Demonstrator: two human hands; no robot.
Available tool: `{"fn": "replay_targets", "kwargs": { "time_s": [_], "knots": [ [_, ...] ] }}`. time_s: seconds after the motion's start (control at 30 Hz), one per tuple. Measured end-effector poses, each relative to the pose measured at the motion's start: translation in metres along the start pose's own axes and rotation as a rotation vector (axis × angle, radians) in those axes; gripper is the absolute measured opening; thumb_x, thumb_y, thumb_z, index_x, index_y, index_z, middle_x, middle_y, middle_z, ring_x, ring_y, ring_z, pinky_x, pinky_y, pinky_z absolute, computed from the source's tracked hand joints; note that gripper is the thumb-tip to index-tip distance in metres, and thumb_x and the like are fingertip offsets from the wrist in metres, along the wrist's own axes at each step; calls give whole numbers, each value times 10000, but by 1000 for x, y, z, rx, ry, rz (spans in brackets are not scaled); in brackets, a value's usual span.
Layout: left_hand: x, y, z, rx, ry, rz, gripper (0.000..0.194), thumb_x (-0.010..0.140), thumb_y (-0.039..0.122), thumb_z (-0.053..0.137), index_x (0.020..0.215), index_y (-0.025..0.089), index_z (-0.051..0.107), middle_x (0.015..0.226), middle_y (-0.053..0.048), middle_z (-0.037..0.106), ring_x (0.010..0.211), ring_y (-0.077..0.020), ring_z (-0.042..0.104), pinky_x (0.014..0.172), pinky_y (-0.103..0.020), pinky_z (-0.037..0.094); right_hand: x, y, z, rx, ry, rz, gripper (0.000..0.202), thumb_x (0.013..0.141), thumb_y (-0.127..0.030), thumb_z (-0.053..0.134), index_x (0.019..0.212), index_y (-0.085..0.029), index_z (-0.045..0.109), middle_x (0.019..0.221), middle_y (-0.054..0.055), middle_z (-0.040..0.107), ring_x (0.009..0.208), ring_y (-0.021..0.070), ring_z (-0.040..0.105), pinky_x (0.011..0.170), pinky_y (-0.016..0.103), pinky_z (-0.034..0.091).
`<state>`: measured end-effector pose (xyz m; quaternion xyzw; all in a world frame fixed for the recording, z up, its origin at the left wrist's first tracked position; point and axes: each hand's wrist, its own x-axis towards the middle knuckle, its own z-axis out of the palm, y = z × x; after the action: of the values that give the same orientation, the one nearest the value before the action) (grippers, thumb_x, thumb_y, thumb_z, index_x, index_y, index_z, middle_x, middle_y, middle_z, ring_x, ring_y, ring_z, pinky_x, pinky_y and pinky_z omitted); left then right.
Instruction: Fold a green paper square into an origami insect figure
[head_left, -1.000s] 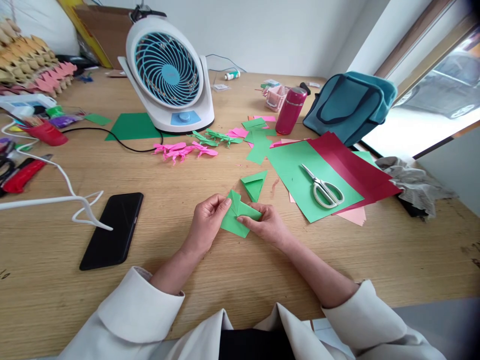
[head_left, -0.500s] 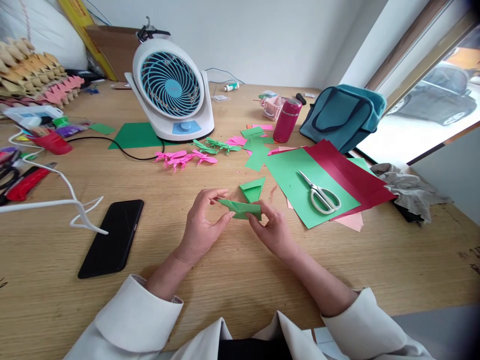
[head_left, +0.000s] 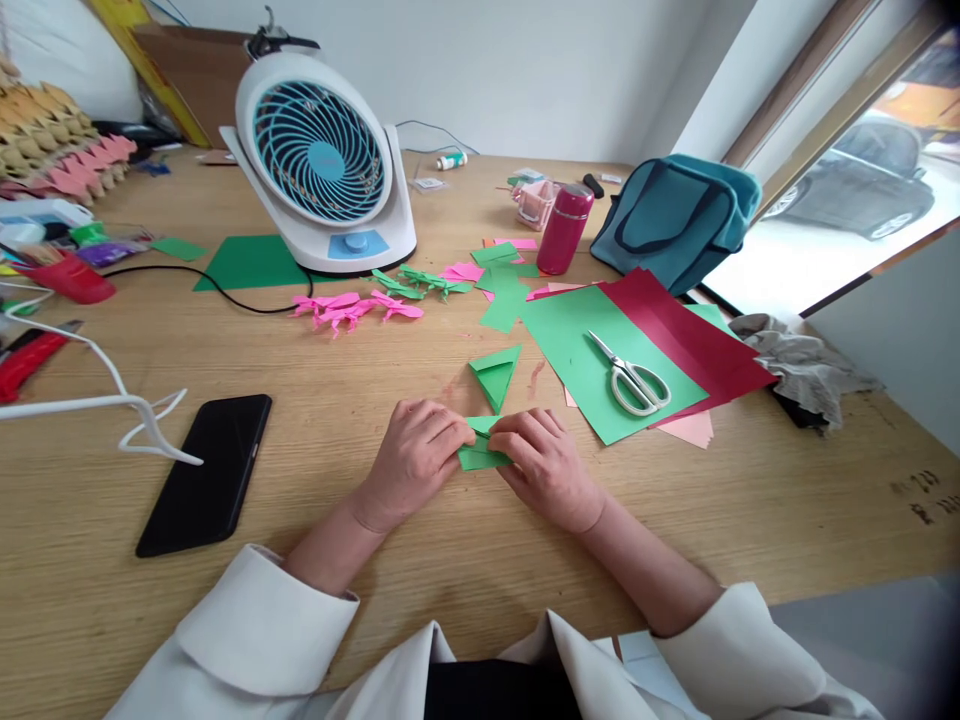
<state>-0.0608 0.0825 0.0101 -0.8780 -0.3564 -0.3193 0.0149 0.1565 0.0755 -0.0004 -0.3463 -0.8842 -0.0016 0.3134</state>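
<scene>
A small folded piece of green paper (head_left: 480, 457) lies between my hands, low over the wooden table. My left hand (head_left: 421, 452) grips its left side with curled fingers. On its right side, my right hand (head_left: 546, 462) is closed with the fingertips pressed on the paper; the thumb is mostly hidden. Just beyond them rests a green folded paper triangle (head_left: 495, 374), pointing towards me. Farther off lie several pink folded paper figures (head_left: 349, 309) and green folded paper figures (head_left: 420, 282), beside loose green paper pieces (head_left: 504, 302).
Scissors (head_left: 634, 378) lie on green and red sheets (head_left: 574, 350) to the right. A black phone (head_left: 206, 475) and white cable (head_left: 112, 400) are at left. Behind stand a fan (head_left: 326, 160), a red flask (head_left: 564, 230) and a teal bag (head_left: 675, 225).
My hands have lowered the green paper from a raised, tilted position to about table level. My fingers now press on it from above. The camera view has shifted slightly.
</scene>
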Motion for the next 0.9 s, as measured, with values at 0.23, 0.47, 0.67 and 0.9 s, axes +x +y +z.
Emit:
{"fn": "replay_targets", "kwargs": {
  "time_s": [0.23,0.47,0.67,0.9],
  "knots": [
    [-15,7,8,-32,-166,79,232,866,-18,472,865,189,576,870,-31,662,837,-195,568,780,-346,391,-33,-3,-13,-26,-157,-97,147,978,-116,496,1022,-178,622,1000,76,677,826,190,517,736,355,372],
    [-20,8,0,-171,-320,4,164,890,38,542,928,193,579,1016,-37,661,977,-191,592,874,-342,416,-40,-6,-14,5,-194,-98,142,996,-132,502,966,-161,639,941,73,658,806,181,534,716,348,374],
    [-25,12,-5,-108,-334,105,104,936,155,572,1011,181,639,1016,-66,662,917,-215,578,833,-367,447,-41,-5,-13,36,-228,-64,179,1013,-144,471,958,-168,640,915,68,648,833,183,545,738,346,386],
    [-35,19,-3,-44,-307,144,159,936,114,531,1023,172,652,975,-72,674,900,-217,603,838,-372,487,-42,-4,-13,75,-237,-56,202,1016,-153,452,937,-169,637,892,80,603,803,195,500,733,346,394]
  ]
}}
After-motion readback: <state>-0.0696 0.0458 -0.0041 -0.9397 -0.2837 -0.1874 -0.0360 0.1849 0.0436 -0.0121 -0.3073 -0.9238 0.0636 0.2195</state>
